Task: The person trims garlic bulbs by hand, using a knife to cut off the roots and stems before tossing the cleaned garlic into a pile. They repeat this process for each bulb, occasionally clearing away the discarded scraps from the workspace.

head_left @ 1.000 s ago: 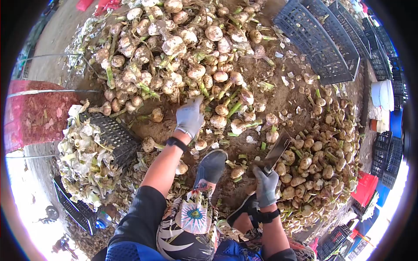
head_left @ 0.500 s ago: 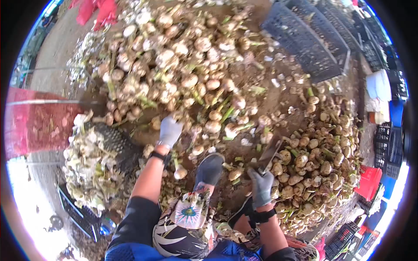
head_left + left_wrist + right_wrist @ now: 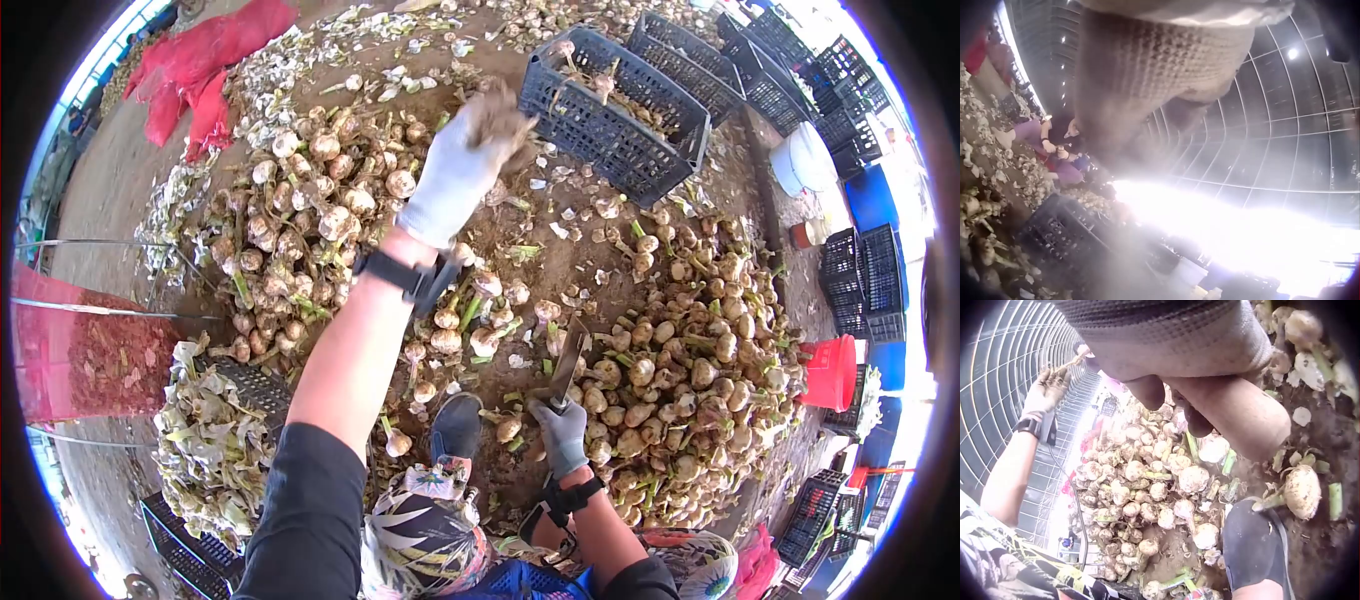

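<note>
My left hand (image 3: 456, 172), in a grey-white glove with dirty brown fingers, reaches up beside a black plastic crate (image 3: 615, 150). In the right wrist view its fingers look spread, with a thin garlic stem (image 3: 1075, 360) at the fingertips; motion blurs them in the head view. My gloved right hand (image 3: 563, 436) grips a broad-bladed knife (image 3: 569, 364) low by the right-hand garlic heap (image 3: 690, 365); its pale wooden handle (image 3: 1241, 415) shows in the right wrist view. Garlic bulbs with stalks (image 3: 335, 195) lie piled below and left of my left hand.
Leaf waste (image 3: 205, 440) is heaped at left, next to a red mesh sack (image 3: 110, 350). More black crates (image 3: 685, 65), a white bucket (image 3: 803, 160) and a red bucket (image 3: 830, 372) stand right. My shoe (image 3: 457, 427) is between the heaps. Another person (image 3: 1054, 150) sits farther off.
My left hand has swung from the garlic pile up and right to the crate. The head view has tilted forward, showing more crates. My right hand still grips the knife.
</note>
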Available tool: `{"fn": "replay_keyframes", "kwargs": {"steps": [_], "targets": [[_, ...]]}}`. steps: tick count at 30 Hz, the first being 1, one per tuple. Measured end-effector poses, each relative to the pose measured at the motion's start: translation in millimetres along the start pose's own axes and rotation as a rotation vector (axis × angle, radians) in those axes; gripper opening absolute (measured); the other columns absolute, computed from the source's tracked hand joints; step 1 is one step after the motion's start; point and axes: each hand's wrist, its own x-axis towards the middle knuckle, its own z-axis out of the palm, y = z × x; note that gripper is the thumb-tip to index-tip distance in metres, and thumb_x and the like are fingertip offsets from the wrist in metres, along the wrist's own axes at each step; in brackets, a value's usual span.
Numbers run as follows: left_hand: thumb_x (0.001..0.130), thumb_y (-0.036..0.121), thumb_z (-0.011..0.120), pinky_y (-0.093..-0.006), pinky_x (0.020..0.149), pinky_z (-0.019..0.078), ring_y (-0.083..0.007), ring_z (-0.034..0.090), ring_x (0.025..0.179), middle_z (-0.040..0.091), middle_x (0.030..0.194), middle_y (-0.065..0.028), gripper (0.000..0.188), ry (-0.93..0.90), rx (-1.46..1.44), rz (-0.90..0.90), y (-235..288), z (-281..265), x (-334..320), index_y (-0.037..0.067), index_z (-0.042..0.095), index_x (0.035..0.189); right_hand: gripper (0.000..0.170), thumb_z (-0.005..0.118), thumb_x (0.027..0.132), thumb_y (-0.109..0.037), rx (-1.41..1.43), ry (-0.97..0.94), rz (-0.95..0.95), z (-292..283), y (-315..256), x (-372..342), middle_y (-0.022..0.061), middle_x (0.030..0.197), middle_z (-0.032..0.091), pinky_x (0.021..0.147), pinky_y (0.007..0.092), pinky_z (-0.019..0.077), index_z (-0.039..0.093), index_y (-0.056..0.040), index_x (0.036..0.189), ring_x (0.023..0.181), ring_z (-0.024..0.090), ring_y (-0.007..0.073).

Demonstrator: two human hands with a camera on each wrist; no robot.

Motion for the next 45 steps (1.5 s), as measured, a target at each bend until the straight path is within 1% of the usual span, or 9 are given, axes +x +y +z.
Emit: {"fn": "replay_keyframes", "kwargs": {"steps": [4, 9, 14, 25, 28, 32, 37, 41, 45], "targets": [[0.097, 0.035, 0.063, -0.0195, 0.047, 0.0386, -0.0018, 0.054, 0.057, 0.071, 0.075, 0.0001, 0.034, 0.040, 0.346, -0.177, -56.8, -44.4, -83.9, 0.005, 0.071, 0.111, 0.020, 0.072, 0.084, 0.000, -0.134, 0.017, -0.041, -5.8, -0.4, -4.7, -0.0006, 0.092, 0.071, 0.074, 0.0233, 0.0501, 0.071, 0.0022, 0.104, 0.080, 0.061, 0.0069], [0.088, 0.009, 0.066, -0.0276, 0.057, 0.0476, -0.0048, 0.054, 0.068, 0.067, 0.076, -0.0006, 0.014, 0.227, 0.331, -0.491, -103.1, -87.4, -281.7, 0.001, 0.070, 0.098, 0.016, 0.072, 0.084, -0.003, -0.213, 0.021, -0.102, -6.1, 20.0, -12.1, -0.0010, 0.085, 0.069, 0.066, 0.0229, 0.0487, 0.072, -0.0022, 0.099, 0.074, 0.058, 0.0045], [0.087, 0.029, 0.072, -0.0349, 0.054, 0.0503, -0.0200, 0.064, 0.055, 0.069, 0.072, -0.0138, 0.026, 0.225, 0.520, -0.851, -132.9, -117.1, -447.9, 0.005, 0.071, 0.095, 0.016, 0.071, 0.086, -0.005, -0.165, -0.003, 0.034, -8.6, 44.6, -25.8, 0.0003, 0.091, 0.071, 0.071, 0.0252, 0.0509, 0.073, -0.0004, 0.102, 0.077, 0.062, 0.0090], [0.078, 0.031, 0.081, -0.0432, 0.084, 0.0534, -0.0376, 0.063, 0.101, 0.061, 0.117, -0.0173, 0.059, -0.050, 0.821, 0.037, -138.3, -11.6, -227.5, 0.006, 0.056, 0.126, 0.016, 0.073, 0.084, -0.005, -0.123, 0.129, 0.190, 0.2, 50.5, -8.7, 0.0017, 0.085, 0.070, 0.063, 0.0238, 0.0531, 0.071, -0.0002, 0.100, 0.072, 0.064, 0.0092], [0.071, 0.022, 0.081, -0.0478, 0.095, 0.0467, -0.0351, 0.053, 0.118, 0.052, 0.133, -0.0161, 0.069, -0.182, 1.060, 0.074, -164.0, 21.9, -146.5, 0.013, 0.052, 0.134, 0.020, 0.071, 0.084, -0.002, -0.174, 0.145, 0.121, -10.1, 46.5, 6.3, 0.0009, 0.088, 0.071, 0.065, 0.0239, 0.0525, 0.072, 0.0009, 0.103, 0.073, 0.064, 0.0086], [0.081, 0.011, 0.069, -0.0380, 0.082, 0.0516, -0.0224, 0.065, 0.089, 0.047, 0.138, -0.0141, 0.052, -0.793, 1.699, -0.170, -208.3, 27.3, -103.4, 0.020, 0.056, 0.131, 0.016, 0.071, 0.087, -0.007, -0.208, 0.165, 0.136, -19.7, 34.6, 19.1, -0.0014, 0.089, 0.069, 0.072, 0.0245, 0.0495, 0.073, -0.0005, 0.102, 0.078, 0.061, 0.0082], [0.084, 0.006, 0.064, -0.0365, 0.081, 0.0532, -0.0175, 0.063, 0.074, 0.066, 0.083, -0.0026, 0.013, -0.113, 1.209, -0.052, -250.2, -46.9, -161.1, 0.015, 0.071, 0.090, 0.021, 0.070, 0.084, 0.001, -0.149, 0.176, 0.118, -20.1, 27.7, 38.0, 0.0007, 0.093, 0.071, 0.074, 0.0234, 0.0509, 0.072, 0.0009, 0.105, 0.082, 0.064, 0.0085], [0.075, -0.002, 0.064, -0.0368, 0.067, 0.0530, -0.0265, 0.065, 0.074, 0.066, 0.089, -0.0093, 0.021, 0.042, 1.076, 0.118, -205.6, -109.0, -206.9, 0.009, 0.069, 0.092, 0.019, 0.069, 0.085, -0.002, -0.137, 0.147, 0.187, -3.9, 26.2, 41.9, 0.0015, 0.093, 0.071, 0.074, 0.0239, 0.0511, 0.071, 0.0014, 0.104, 0.082, 0.063, 0.0089], [0.076, -0.003, 0.067, -0.0340, 0.078, 0.0530, -0.0277, 0.068, 0.089, 0.069, 0.096, -0.0114, 0.021, 0.202, 0.861, -0.176, -184.5, -134.8, -260.7, 0.008, 0.068, 0.094, 0.014, 0.071, 0.086, -0.007, -0.073, 0.094, 0.164, 12.0, 38.3, 36.4, -0.0004, 0.082, 0.067, 0.057, 0.0248, 0.0465, 0.071, -0.0006, 0.098, 0.066, 0.058, 0.0083]]}}
